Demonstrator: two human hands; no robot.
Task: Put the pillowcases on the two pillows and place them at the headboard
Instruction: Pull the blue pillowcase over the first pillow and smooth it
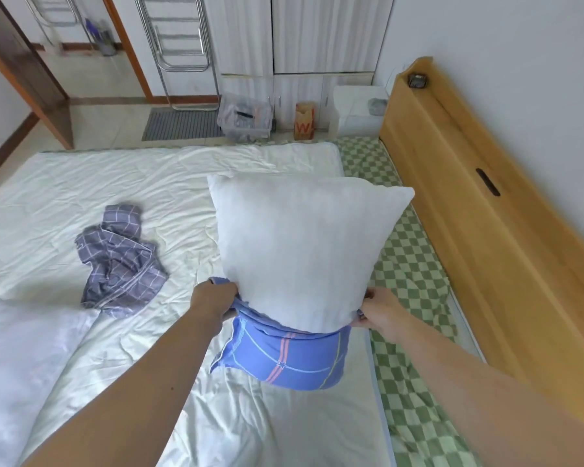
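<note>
Fig. – Plump white square pillow (pixel 304 244) held upright over the bed, its lower end seated in the blue cotton pillowcase with pink and yellow stripes (pixel 284 355). Left hand (pixel 213 298) and right hand (pixel 381 311) each pinch the bunched mouth hem of the case, one at either side of the pillow, fingers curled into the cloth. Rel. to the grip: most of the pillow rises above and beyond the two hands, uncovered; the closed end of the case hangs below and between them, w/ a slack flap drooping under the left hand. Handling, as judged: pillow light, soft, compressible, so it should slide down when the hem is pulled up and shaken; fabric limp, prob. smooth, likely to slip unless gripped at the hem corners – best hold stays at the mouth edge, either side. Second case, a crumpled grey-purple checked pillowcase (pixel 122 261), lies on the white sheet (pixel 64 183) well left of the left hand. Light wooden headboard (pixel 479 210) stands well right of the right hand
</note>
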